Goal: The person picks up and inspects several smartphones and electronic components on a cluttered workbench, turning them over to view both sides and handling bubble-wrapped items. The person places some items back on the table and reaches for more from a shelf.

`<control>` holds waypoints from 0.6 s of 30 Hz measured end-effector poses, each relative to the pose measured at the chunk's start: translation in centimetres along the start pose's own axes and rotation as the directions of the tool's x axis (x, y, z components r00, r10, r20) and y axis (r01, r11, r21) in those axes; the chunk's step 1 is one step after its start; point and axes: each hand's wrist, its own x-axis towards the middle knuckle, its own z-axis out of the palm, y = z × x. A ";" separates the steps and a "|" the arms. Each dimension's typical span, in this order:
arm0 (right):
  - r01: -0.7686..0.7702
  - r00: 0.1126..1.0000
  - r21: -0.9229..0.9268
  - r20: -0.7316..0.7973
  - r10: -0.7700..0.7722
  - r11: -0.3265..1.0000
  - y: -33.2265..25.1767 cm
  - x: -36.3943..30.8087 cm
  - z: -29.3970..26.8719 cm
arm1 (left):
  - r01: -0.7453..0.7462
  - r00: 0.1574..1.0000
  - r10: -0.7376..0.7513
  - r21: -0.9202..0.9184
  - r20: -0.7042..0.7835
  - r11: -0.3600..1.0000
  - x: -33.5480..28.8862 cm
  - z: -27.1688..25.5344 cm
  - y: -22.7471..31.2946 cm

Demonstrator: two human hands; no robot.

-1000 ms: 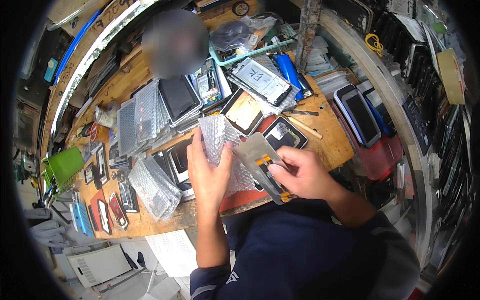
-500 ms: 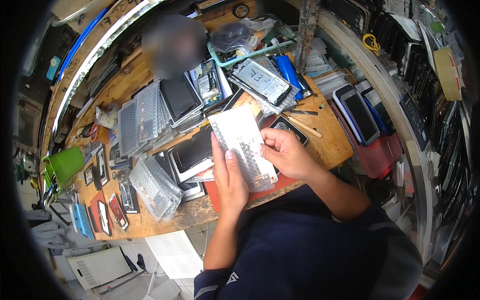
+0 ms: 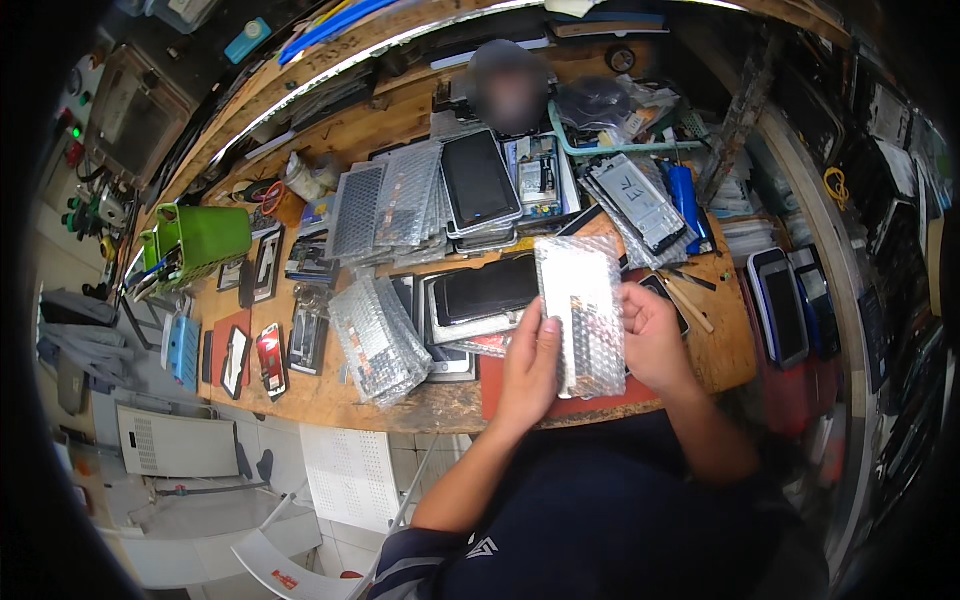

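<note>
A flat, bubble-wrapped package point(image 3: 592, 335) is held up in front of me, over the near edge of the bench; what lies inside the wrap cannot be made out. My left hand point(image 3: 532, 368) grips its left edge, thumb on the front and fingers behind. At the right edge, my right hand point(image 3: 653, 335) is closed on the same wrap with its fingers curled. Just behind it lie a black phone-sized panel point(image 3: 487, 290) and a red mat point(image 3: 505, 392). To the left is a pile of bubble-wrapped packs point(image 3: 378, 340).
Stacked tablets point(image 3: 480, 180) and more wrapped packs point(image 3: 405, 195) fill the back of the wooden bench point(image 3: 300, 405). A teal basket point(image 3: 625, 148) holds loose parts. A green basket point(image 3: 205, 240) stands at the left. A wooden-handled tool point(image 3: 690, 305) lies right of my hands.
The view has swung so the bench appears shifted right and down. The package stands straighter, and my right hand has gone from its front to its right edge.
</note>
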 end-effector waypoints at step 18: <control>-0.102 0.948 -0.249 -0.316 0.019 0.963 -1.2 -5.5 -6.2 | -0.065 0.899 0.263 0.487 -0.351 0.871 12.9 -27.1 14.0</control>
